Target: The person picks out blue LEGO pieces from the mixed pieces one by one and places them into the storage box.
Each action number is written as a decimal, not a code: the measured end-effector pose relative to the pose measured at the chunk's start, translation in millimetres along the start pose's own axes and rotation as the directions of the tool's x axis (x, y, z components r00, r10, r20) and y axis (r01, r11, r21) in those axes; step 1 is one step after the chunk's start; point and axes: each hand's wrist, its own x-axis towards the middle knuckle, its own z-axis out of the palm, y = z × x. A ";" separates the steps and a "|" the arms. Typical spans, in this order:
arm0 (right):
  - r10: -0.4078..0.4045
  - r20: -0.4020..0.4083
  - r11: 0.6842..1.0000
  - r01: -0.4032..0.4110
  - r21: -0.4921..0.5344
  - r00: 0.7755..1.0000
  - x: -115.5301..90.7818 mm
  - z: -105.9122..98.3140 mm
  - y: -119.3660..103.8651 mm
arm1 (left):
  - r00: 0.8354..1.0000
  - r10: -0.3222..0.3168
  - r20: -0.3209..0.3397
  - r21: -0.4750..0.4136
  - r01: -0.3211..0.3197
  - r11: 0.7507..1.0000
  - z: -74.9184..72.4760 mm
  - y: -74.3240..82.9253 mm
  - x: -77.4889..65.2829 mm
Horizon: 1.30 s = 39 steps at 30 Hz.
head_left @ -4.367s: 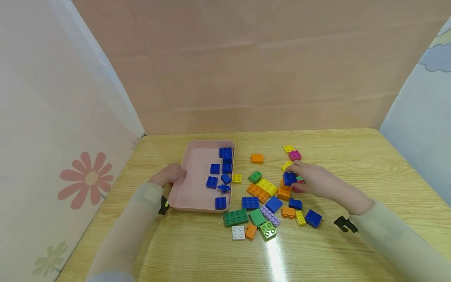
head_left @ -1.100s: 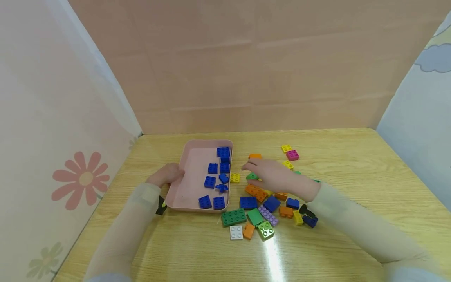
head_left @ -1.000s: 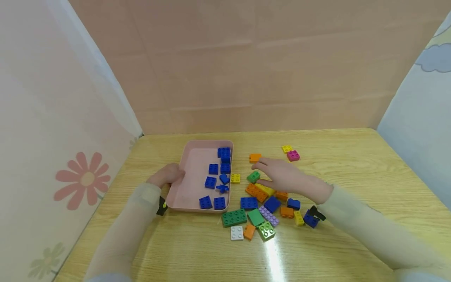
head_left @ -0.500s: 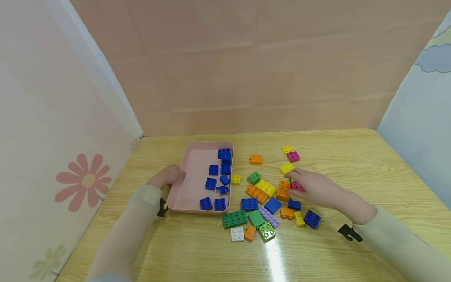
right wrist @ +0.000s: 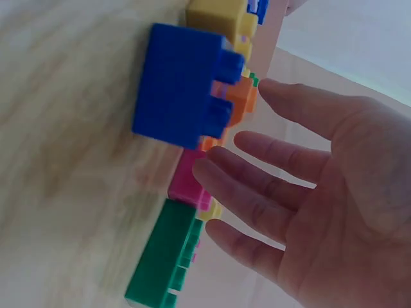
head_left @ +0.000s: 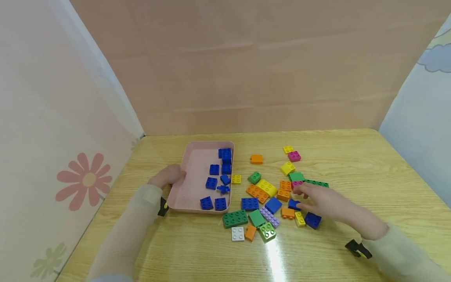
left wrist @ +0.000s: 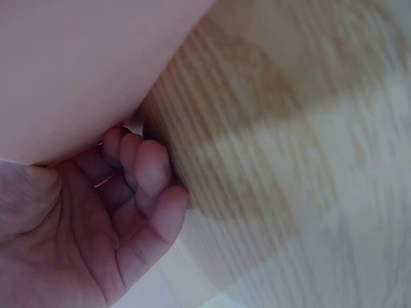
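My left hand [head_left: 168, 175] grips the left rim of a pink tray [head_left: 190, 168]. In the left wrist view, the fingers of the left hand [left wrist: 96, 212] curl beneath the tray's side [left wrist: 83, 64]. Several blue bricks, one of them [head_left: 211, 183] near the middle, lie in the tray. My right hand [head_left: 327, 203] hovers over the loose bricks, its fingers spread beside a small blue brick [head_left: 293, 204]. The right wrist view shows the right hand [right wrist: 321, 179] holding nothing, with a blue brick [right wrist: 176, 86] just beyond its fingertips. A magenta brick [right wrist: 187, 179] and long green brick [right wrist: 160, 256] are close by.
Mixed bricks lie right of the tray, among them a yellow curved brick [head_left: 266, 188], a blue brick [head_left: 249, 203], a purple brick [head_left: 269, 216] and a white brick [head_left: 237, 234]. An orange brick [head_left: 256, 159] sits farther back. A draped wall [head_left: 260, 113] closes off the table's rear.
The blue brick my right hand held earlier now lies at the tray's front. That hand has moved back right from near the tray, then lower toward the small blue brick. My left hand stays put.
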 end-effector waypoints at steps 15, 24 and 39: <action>-0.038 0.053 0.997 0.041 -0.072 0.998 9.6 11.3 1.0 | 1.000 -0.009 0.016 0.026 0.009 1.000 1.4 -1.1 4.6; -0.037 0.068 0.996 0.042 -0.076 0.997 9.3 10.6 0.9 | 1.000 0.003 0.017 0.008 -0.003 1.000 1.4 -2.2 4.6; -0.034 0.023 0.997 0.036 -0.070 0.999 8.7 8.3 1.5 | 1.000 0.004 0.010 0.025 -0.004 1.000 0.1 -1.9 1.7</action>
